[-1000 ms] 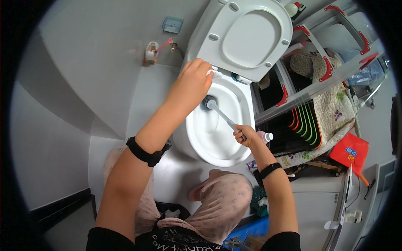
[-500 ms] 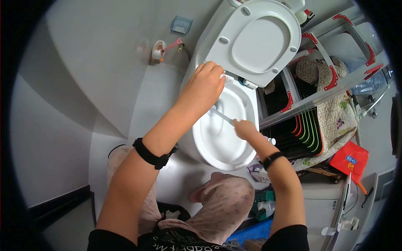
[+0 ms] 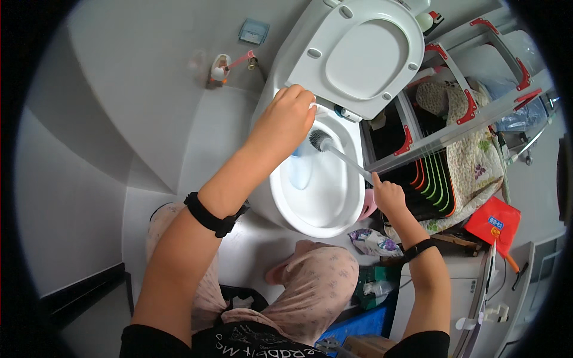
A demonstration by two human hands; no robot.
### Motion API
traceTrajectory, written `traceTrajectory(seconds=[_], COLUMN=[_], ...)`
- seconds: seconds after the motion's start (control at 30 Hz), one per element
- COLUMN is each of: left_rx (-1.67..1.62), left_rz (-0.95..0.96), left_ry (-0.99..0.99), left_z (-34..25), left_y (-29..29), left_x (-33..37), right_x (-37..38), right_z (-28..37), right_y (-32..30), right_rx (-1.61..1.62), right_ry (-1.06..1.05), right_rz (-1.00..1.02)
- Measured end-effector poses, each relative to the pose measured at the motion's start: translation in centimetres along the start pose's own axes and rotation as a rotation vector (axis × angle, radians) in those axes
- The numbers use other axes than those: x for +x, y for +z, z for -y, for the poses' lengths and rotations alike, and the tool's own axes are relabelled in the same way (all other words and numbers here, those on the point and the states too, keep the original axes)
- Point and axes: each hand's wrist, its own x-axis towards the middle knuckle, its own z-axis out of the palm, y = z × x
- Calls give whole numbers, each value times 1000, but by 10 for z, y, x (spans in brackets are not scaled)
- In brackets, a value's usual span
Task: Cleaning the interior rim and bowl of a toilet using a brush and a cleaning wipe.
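Note:
My right hand (image 3: 389, 196) is wrapped round the pale handle of a toilet brush (image 3: 352, 164). Its grey bristle head hangs tilted inside the back part of the white toilet bowl (image 3: 319, 230), above bluish water. The seat and lid (image 3: 369, 59) are raised behind it. My left hand (image 3: 285, 116) is at the bowl's back left rim, near the seat hinges, its fingers bent together. A bit of white shows at those fingertips; whether it is held or part of the toilet is hidden.
Right of the toilet stands a grey rack (image 3: 439, 146) with red brackets, holding dark folded basins and flowered cloth. A pink plastic thing (image 3: 368, 204) touches the bowl's right side. A patterned bag (image 3: 375, 243) lies nearby. A blue holder (image 3: 254, 31) hangs on the wall.
My right hand has moved right and slightly down, drawing the toilet brush up so its bristle head now shows. My left hand stays near the same place.

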Motion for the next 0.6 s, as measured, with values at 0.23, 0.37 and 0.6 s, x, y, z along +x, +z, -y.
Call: traceTrajectory(seconds=[0.23, 0.37, 0.6], left_rx=[75, 51, 20], left_rz=[6, 23, -1], left_ry=[-51, -40, -5], left_z=[2, 2, -2], left_y=[-25, -16, -7], left_x=[3, -1, 1], right_x=[-39, -57, 12], right_z=[52, 76, 100], right_y=[-45, -84, -68], right_rx=[266, 469, 1021], right_ry=[-134, -267, 97], right_rz=[397, 466, 288])
